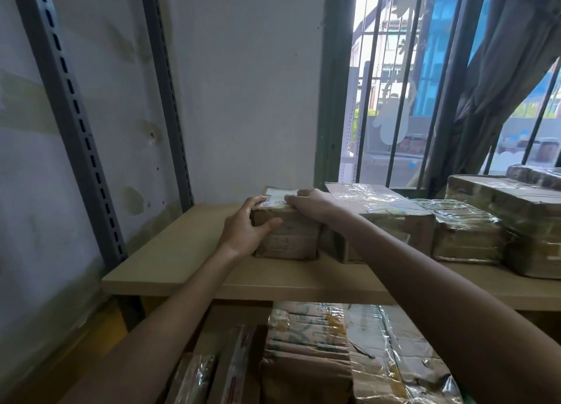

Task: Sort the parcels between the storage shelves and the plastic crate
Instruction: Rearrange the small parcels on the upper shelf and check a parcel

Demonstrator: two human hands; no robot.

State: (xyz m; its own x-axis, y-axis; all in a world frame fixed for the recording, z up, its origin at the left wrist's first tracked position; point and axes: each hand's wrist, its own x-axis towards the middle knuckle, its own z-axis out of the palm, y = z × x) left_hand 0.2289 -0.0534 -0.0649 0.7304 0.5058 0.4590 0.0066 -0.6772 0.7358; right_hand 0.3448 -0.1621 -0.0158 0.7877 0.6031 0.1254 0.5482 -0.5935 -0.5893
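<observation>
Left hand [246, 227]: I grip the left corner of the small box [288, 236].
Right hand [309, 201]: my fingers curl over its top.
Shelf [170, 252]: open board on the left.

No wording is legible. A white shipping label [280, 198] on top of the small brown cardboard parcel [288, 236], just above frame centre, carries print too blurred to read. Red printing on a pale flat package [235, 370] at 6 o'clock is equally indecipherable.
</observation>
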